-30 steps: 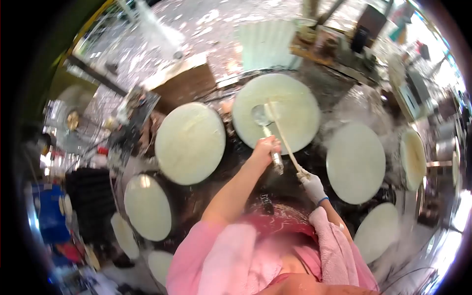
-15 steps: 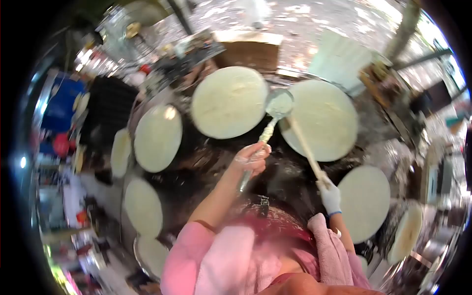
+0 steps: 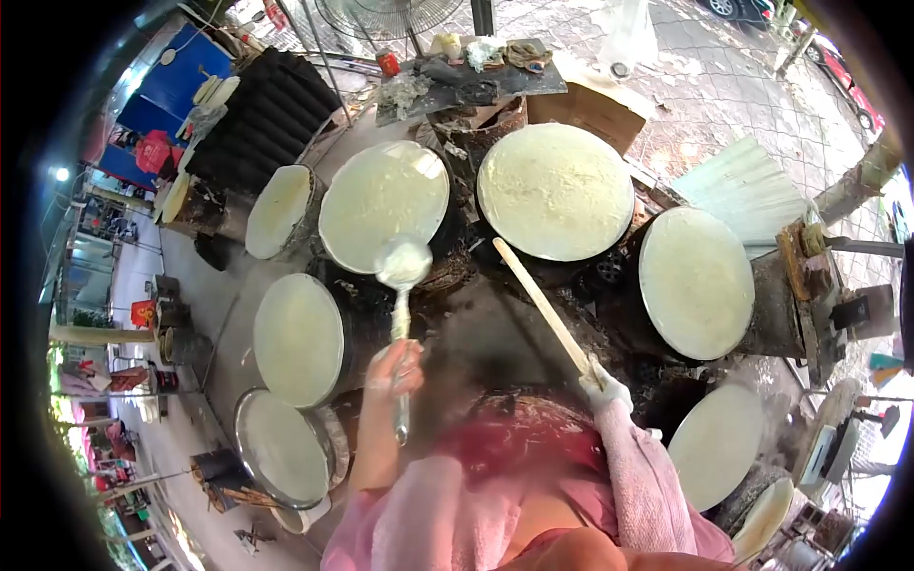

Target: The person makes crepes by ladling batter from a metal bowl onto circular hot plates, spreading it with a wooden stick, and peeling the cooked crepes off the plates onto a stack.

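My left hand [image 3: 394, 369] is closed around the handle of a metal ladle [image 3: 403, 263]. Pale batter fills its bowl and coats part of the handle. In the picture the bowl overlaps the near edge of a round pan [image 3: 384, 205] covered in pale batter; how high it hangs I cannot tell. A white glove covers my right hand [image 3: 605, 390], which grips a wooden stick [image 3: 543, 309]. The stick's tip overlaps the near left rim of another round pan [image 3: 555, 190], where the pale layer looks wrinkled.
More batter-covered round pans surround me, including one at right [image 3: 697, 284], one at left [image 3: 298, 341] and one at lower left [image 3: 282, 447]. Behind them are a cluttered board [image 3: 471, 86], a cardboard box [image 3: 600, 114], a black corrugated sheet [image 3: 267, 119] and a wire fence.
My view has turned left, so the pans appear farther right. The ladle has moved left to another pan. The stick has left the right-hand pan and now reaches the middle one.
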